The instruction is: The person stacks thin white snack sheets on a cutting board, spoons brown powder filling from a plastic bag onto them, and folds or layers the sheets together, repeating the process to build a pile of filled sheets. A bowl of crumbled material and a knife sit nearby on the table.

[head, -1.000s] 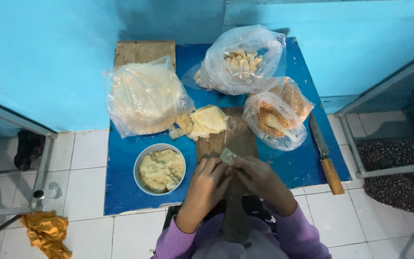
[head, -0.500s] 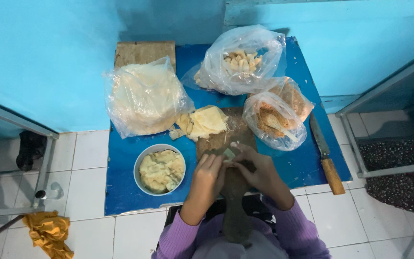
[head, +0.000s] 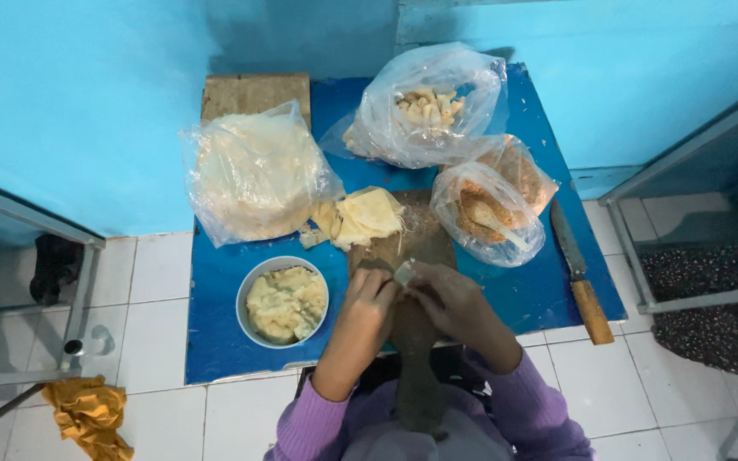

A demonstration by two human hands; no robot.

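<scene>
Head: hands point(head: 412, 294) near board point(head: 412, 235) edge

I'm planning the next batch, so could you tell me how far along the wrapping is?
Done: a top bag holds pale rolled pieces. In hand: left hand and right hand pinch one small pale piece over the board. Left: a bowl of filling and bagged wrappers.

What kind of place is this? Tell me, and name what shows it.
Probably a small home or street-food preparation corner on a tiled floor. A bowl of filling, plastic bags of food and a knife lie on a blue mat, where both hands work.
</scene>
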